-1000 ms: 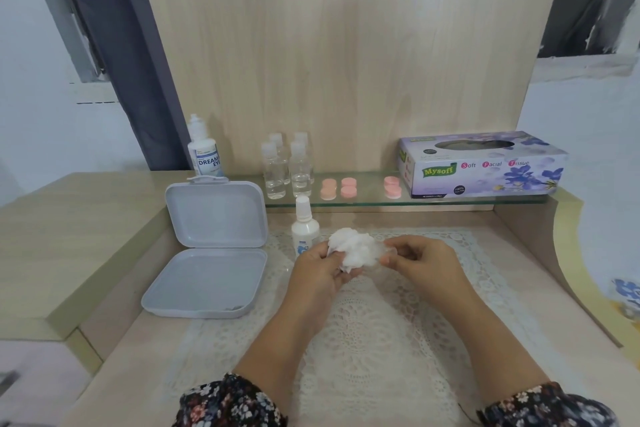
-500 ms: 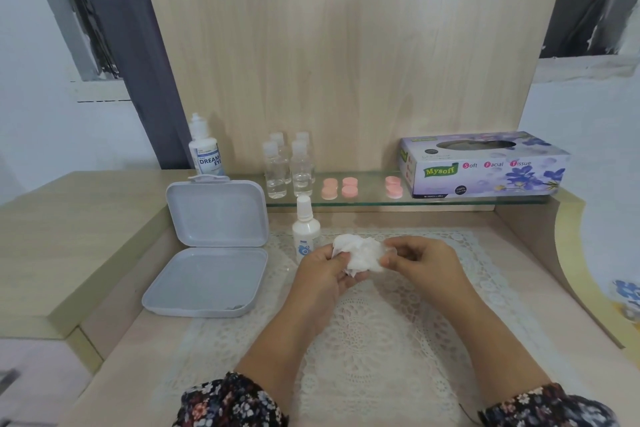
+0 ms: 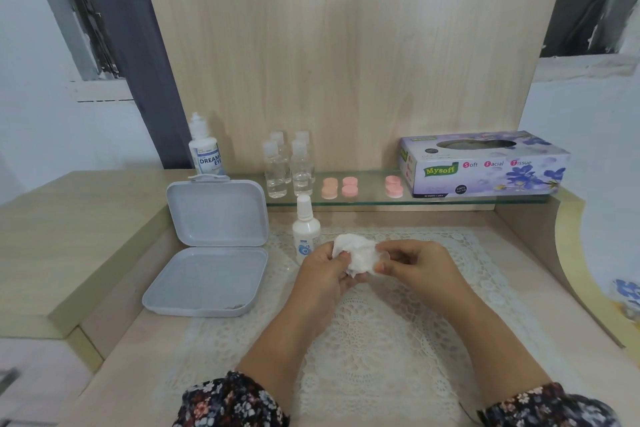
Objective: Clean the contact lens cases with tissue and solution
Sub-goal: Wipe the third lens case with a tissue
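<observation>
My left hand point(image 3: 323, 276) grips a crumpled white tissue point(image 3: 358, 253) above the lace mat point(image 3: 374, 340). My right hand point(image 3: 420, 267) pinches a small clear piece point(image 3: 384, 256) pressed against the tissue's right side; what that piece is stays hard to tell. Pink lens case parts point(image 3: 339, 187) lie on the glass shelf point(image 3: 367, 199), with another pink pair point(image 3: 393, 186) to their right. A white solution bottle point(image 3: 206, 154) stands at the shelf's left end. A small white spray bottle point(image 3: 305, 230) stands just left of my hands.
An open grey plastic box point(image 3: 211, 253) lies at the left of the mat. Several small clear bottles point(image 3: 289, 166) stand on the shelf. A purple tissue box point(image 3: 485, 165) sits at the shelf's right end. A wooden panel rises behind, and a raised ledge point(image 3: 69, 236) flanks the left.
The tissue is bunched smaller and sits a little lower between my hands. Both hands have stayed together at the same spot over the mat.
</observation>
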Motion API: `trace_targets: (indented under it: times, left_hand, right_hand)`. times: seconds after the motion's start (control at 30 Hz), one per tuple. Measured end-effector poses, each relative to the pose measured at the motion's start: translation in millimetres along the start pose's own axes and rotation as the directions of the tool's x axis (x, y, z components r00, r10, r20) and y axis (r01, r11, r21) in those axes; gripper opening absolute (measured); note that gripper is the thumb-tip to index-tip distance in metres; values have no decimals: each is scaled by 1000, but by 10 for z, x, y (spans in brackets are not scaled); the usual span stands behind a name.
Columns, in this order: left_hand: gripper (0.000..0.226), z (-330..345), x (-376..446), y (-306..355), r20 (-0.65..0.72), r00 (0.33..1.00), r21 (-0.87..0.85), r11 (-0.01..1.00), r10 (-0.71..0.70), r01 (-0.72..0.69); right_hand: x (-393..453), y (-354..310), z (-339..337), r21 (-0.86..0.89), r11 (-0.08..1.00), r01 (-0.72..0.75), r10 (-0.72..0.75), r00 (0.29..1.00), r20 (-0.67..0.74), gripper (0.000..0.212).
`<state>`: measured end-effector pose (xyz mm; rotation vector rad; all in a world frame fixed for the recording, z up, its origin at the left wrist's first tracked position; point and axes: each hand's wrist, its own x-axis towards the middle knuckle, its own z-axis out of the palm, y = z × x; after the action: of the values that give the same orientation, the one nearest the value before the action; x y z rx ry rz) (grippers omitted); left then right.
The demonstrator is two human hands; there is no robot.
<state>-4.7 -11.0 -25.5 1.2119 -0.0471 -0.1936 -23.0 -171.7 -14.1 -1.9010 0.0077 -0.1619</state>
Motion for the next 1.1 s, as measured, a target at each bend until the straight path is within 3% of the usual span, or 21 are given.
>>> trace_targets:
  times: [0.23,0.43,0.63,0.8,1.1]
  left_hand:
    - [20,-10,38,11,-122,992,-33,998,43,-47]
    - [21,-20,50,-28,-77,991,43,994,108,-105]
    - [16,17,9,-43,-31,959,291,921,281,-260]
    - [21,39,-26,-62,-1,930,435,838,367,-330]
    - [20,3,25,-66,-83,968,320,926,237,-199]
  right_hand:
    - [10,11,-42,-27,999,-22,20,998,-62,23]
    - [-6,-1,-18,-29,999,-27,26,999,-19,22]
    - [15,19,-52,-46,998,-42,35,989,-147,23]
    - [16,17,-45,-79,996,-42,28,984,-175,28]
    - [-3,18,12,-34,999,-24,22,998,-63,31]
